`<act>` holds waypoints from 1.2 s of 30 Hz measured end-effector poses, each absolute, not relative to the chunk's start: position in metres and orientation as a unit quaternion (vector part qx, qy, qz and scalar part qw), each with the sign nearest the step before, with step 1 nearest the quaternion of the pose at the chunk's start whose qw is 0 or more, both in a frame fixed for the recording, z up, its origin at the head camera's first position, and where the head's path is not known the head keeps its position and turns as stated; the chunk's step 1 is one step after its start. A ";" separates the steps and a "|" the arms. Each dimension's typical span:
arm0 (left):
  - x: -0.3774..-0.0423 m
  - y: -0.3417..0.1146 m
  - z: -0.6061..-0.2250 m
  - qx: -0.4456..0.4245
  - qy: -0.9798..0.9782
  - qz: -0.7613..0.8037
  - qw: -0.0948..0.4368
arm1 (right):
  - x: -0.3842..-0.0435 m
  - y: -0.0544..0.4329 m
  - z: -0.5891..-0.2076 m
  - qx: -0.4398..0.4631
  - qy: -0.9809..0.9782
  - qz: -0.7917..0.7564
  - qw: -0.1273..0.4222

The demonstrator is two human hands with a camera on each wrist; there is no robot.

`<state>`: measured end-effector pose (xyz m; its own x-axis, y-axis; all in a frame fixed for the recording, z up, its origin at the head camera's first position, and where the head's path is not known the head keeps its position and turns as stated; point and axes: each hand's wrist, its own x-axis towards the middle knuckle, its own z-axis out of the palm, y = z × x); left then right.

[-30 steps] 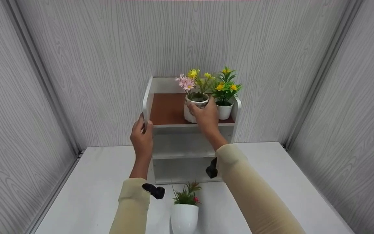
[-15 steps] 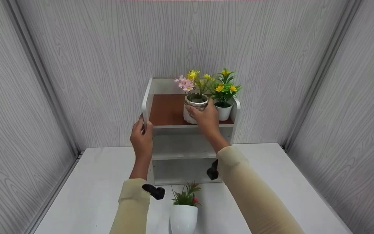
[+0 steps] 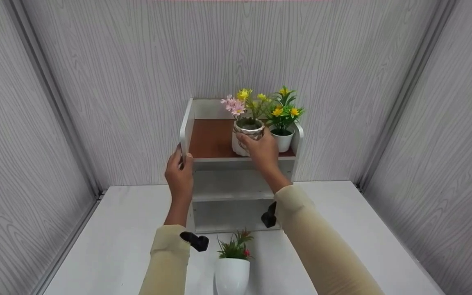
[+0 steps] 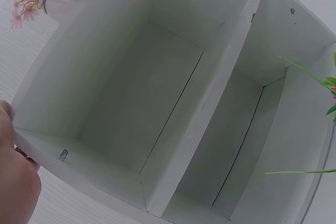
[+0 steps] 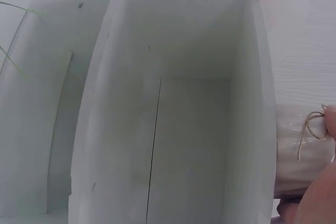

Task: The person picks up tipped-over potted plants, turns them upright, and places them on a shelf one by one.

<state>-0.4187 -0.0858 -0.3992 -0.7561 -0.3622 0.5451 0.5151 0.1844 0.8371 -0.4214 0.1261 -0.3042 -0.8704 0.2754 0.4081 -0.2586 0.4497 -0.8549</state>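
Observation:
My right hand (image 3: 265, 151) holds a white flowerpot (image 3: 239, 143) with pink and yellow flowers, thumb in front and fingers at its right side. The pot stands upright on the brown top board (image 3: 211, 139) of a small white shelf unit. In the right wrist view, a twine bow (image 5: 307, 124) shows on the pot beside the hand. My left hand (image 3: 178, 174) grips the front edge of the unit's left side panel (image 3: 186, 123). Touching or nearly touching the right hand is a smaller white pot (image 3: 284, 141) with yellow flowers.
A tall white pot (image 3: 232, 274) with green leaves and a red flower stands on the white table (image 3: 129, 233) in front of the unit. Two compartments (image 4: 136, 93) lie under the top board. Grey wood-grain walls (image 3: 137, 61) enclose the back and sides.
The right hand has slipped slightly lower and to the right on the flowerpot. The pot and the left hand stay in place.

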 end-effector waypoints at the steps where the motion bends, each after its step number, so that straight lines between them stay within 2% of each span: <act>1: -0.419 -0.086 -0.399 -0.056 -0.688 -0.636 0.345 | -0.421 0.126 -0.305 -0.006 -0.813 0.523 0.257; 8: -0.420 -0.088 -0.399 -0.059 -0.689 -0.632 0.350 | -0.414 0.124 -0.317 -0.022 -0.830 0.495 0.256; 16: -0.419 -0.089 -0.399 -0.062 -0.689 -0.632 0.350 | -0.410 0.122 -0.323 -0.026 -0.831 0.476 0.286; 36: -0.404 -0.091 -0.396 -0.069 -0.689 -0.625 0.359 | -0.395 0.124 -0.323 -0.028 -0.829 0.468 0.306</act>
